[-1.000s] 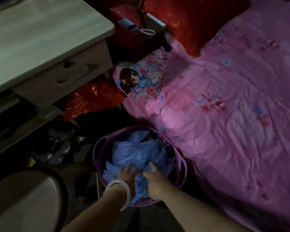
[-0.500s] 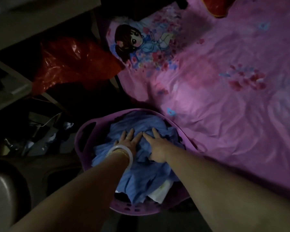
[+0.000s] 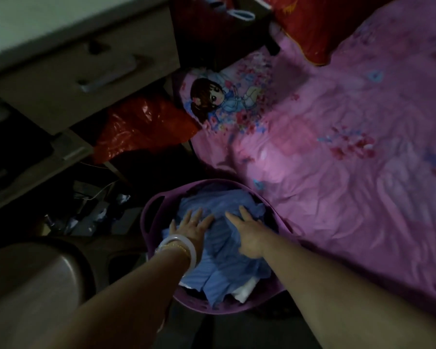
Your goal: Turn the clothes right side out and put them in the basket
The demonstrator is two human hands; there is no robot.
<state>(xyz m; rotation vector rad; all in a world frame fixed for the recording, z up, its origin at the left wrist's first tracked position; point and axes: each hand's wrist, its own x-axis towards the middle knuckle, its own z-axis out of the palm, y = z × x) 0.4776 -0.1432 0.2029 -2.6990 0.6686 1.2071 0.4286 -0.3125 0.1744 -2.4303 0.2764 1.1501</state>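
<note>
Both hands flat on the blue garment (image 3: pixel 219 263), which sits in the purple basket (image 3: pixel 156 210) on the floor beside the bed. Left hand (image 3: pixel 190 226) and right hand (image 3: pixel 248 234) have fingers straight and spread, palms down, gripping nothing. Reads as pressing the cloth down so it packs below the rim; part of it mounds above the rim and one corner hangs over the near edge. White fabric (image 3: pixel 244 289) shows under the blue at the near side, so the basket holds more than one item. Can't tell from here whether the blue piece is right side out; too dim, no seams visible.

Left wrist wears a white bangle (image 3: pixel 186 248).

Surroundings: pink bedsheet (image 3: pixel 337 172) to the right, touching the basket rim. Desk drawer (image 3: pixel 86 71) upper left, red plastic bag (image 3: pixel 141 127) under it, dark clutter of cables on the floor beyond the basket. Rounded stool (image 3: pixel 35 285) near left, close to the left forearm. Nothing blocks the hands lifting straight up; the stool narrows room on the left side.
</note>
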